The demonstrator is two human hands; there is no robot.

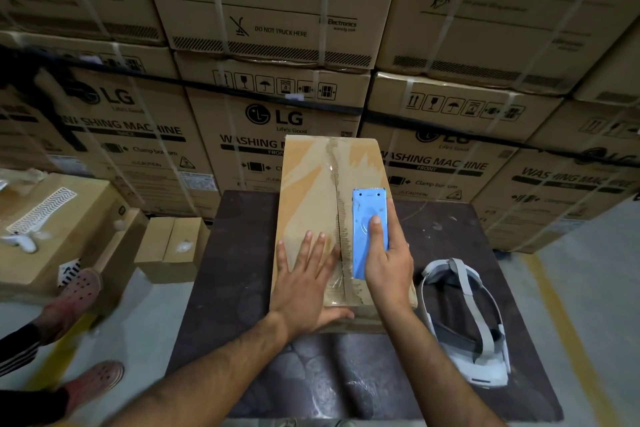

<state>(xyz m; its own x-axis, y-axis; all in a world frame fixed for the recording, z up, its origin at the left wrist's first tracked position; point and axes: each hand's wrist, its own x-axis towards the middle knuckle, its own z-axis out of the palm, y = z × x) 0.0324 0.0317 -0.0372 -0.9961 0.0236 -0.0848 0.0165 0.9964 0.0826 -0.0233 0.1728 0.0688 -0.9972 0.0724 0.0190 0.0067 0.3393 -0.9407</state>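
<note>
Right hand (388,260) holds blue device (369,229) on carton (311,191); headset (467,319) beside.

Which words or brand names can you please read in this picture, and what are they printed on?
"LG", "Life's Good": middle washing-machine carton.
"WASHING MACHINE", "FRONT", "Clamp bottom", "CAUTION": right carton.
"DO NOT TRUCK HERE", "Electronics": upper carton.
Smaller print there: blurred.
No legible text: blue handheld device, taped box.

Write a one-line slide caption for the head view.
Left hand rests on a cardboard box while right hand holds a blue device along its taped seam.
</note>
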